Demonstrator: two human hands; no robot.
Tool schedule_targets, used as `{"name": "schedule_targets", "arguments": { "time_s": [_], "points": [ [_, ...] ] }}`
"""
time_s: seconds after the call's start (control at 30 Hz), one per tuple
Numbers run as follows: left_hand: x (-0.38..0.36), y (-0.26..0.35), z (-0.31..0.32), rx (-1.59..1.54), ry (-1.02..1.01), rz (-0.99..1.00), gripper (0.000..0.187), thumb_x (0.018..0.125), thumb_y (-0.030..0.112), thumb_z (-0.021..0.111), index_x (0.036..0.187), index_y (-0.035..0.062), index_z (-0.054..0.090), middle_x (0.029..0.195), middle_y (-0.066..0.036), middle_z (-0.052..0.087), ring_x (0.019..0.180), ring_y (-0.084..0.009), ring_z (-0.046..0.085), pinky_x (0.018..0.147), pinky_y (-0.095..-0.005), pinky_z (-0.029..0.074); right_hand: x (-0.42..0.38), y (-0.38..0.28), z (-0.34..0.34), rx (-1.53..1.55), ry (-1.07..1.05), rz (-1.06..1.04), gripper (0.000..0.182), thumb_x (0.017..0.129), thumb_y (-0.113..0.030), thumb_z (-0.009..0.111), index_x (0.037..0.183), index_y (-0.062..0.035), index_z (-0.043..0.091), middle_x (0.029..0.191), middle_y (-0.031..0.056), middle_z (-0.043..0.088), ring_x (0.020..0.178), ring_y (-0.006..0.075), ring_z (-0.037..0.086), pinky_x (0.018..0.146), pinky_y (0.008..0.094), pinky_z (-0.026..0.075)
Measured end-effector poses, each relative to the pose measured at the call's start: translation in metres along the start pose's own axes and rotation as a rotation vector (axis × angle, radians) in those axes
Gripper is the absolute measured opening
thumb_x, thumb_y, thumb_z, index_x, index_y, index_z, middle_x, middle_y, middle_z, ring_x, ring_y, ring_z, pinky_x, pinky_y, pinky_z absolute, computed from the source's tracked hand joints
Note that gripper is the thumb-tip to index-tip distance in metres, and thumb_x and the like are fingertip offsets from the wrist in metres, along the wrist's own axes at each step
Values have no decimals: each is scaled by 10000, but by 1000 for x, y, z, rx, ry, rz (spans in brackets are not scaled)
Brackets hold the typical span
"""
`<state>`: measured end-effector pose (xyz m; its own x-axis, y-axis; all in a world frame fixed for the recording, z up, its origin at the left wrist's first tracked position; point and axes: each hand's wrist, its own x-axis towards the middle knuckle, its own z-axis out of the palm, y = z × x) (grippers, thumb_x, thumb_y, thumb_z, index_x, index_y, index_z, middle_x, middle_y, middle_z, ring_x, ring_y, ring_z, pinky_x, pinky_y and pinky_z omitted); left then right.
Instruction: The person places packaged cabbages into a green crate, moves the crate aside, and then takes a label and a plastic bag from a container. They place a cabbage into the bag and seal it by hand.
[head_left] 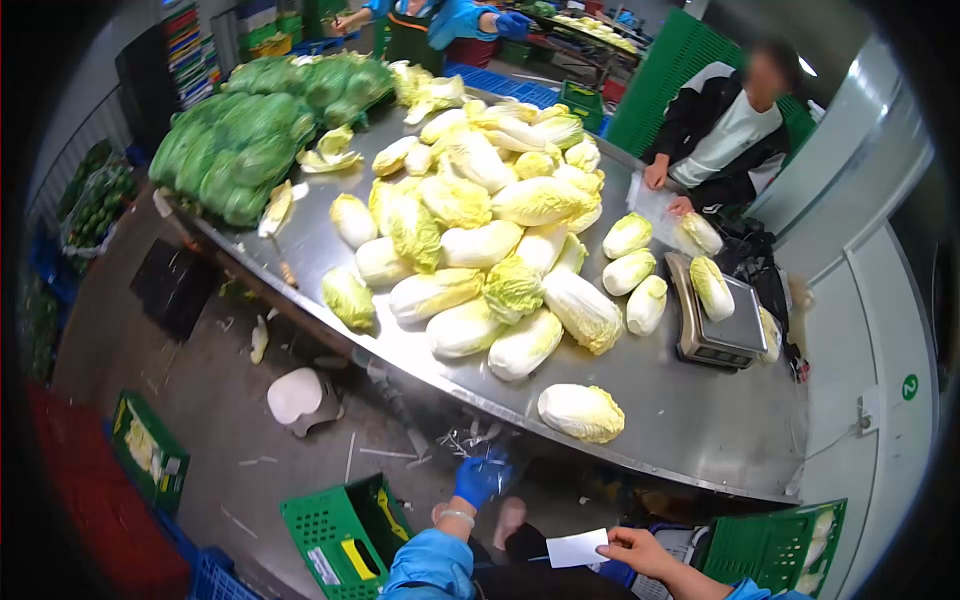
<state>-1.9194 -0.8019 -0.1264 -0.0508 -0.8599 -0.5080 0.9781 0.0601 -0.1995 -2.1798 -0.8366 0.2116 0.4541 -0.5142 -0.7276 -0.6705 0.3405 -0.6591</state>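
Note:
My left hand point(482, 478), in a blue glove, is low in front of the table's near edge. Its fingers look closed around a loose tangle of thin silvery strips point(468, 438), whose kind I cannot make out. Bare, my right hand point(640, 552) pinches a small white paper card point(577, 549) by its right end. Nearest to my hands on the steel table point(690, 440) lies a single napa cabbage point(582, 413). Behind it rises a large heap of napa cabbages point(480, 245). A green crate point(345, 535) with yellow inside stands on the floor left of my left forearm.
Netted green cabbages point(235, 150) fill the table's far left corner. At right a scale point(720, 325) bears one napa cabbage. A seated person point(730, 140) and another blue-gloved person point(420, 25) are across the table. On the floor are a white stool point(302, 399) and another green crate point(148, 450).

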Motion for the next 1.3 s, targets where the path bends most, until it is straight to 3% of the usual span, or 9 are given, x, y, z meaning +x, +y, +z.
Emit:
{"name": "schedule_targets", "arguments": {
  "time_s": [0.07,0.13,0.23,0.4,0.5,0.57,0.73,0.9,1.3],
  "points": [
    [45,15,-14,274,39,149,440,901,332,493,1229,40,519,1347,-202,451,1184,-365,450,993,-536,392,9,5,2,-11,-57,50,235,882,-267,682,918,-39,637,685,-64,509,641,19,421,570,204,327],
    [78,40,-6,800,706,-90,532,855,418,582,1162,-16,582,1185,-185,598,1073,-327,560,927,-401,455,21,-4,4,-115,-121,24,242,881,-277,682,910,-42,633,670,-50,507,631,23,424,560,211,326],
    [105,59,-39,1145,883,257,585,824,456,618,1140,-36,604,1155,-194,622,1076,-317,583,935,-364,446,52,-8,4,-260,-181,-51,244,876,-287,684,914,-50,634,662,-21,547,632,37,470,570,222,376],
    [12,81,-68,1808,559,333,488,867,431,551,1154,43,623,1189,-197,604,1131,-353,551,957,-410,429,82,-38,9,-193,-216,-259,229,866,-268,682,903,-47,633,660,2,568,624,49,485,572,237,411],
    [-68,78,-88,1729,576,205,306,848,298,538,875,36,694,855,-185,678,837,-356,653,754,-425,507,89,-57,9,-141,-110,-319,183,861,-189,669,871,-13,618,665,-5,561,622,47,479,560,234,407],
    [-131,60,-65,1732,739,444,290,824,259,611,1001,35,666,935,-171,669,841,-301,656,769,-395,512,96,-63,9,-166,-22,-350,142,839,-136,671,833,-9,607,673,15,566,635,55,500,571,235,413],
    [-243,1,112,1086,636,634,343,864,162,640,1187,58,584,938,-90,647,798,-130,620,722,-262,499,108,-108,38,-608,158,-1197,159,731,-126,706,835,-47,615,818,103,609,750,289,593,667,366,490],
    [-285,-47,206,727,567,824,535,866,166,664,1323,10,432,989,-76,630,827,-115,603,720,-243,487,113,-159,98,-860,-166,-1878,128,702,-144,604,808,-73,593,795,35,560,765,193,556,686,304,452],
    [-315,25,160,703,736,986,633,778,-18,617,1367,6,387,897,-39,595,810,-112,579,706,-241,491,139,-182,217,-922,-499,-2218,131,688,-169,576,773,-69,575,761,20,527,774,170,542,674,282,428]
  ]
}}
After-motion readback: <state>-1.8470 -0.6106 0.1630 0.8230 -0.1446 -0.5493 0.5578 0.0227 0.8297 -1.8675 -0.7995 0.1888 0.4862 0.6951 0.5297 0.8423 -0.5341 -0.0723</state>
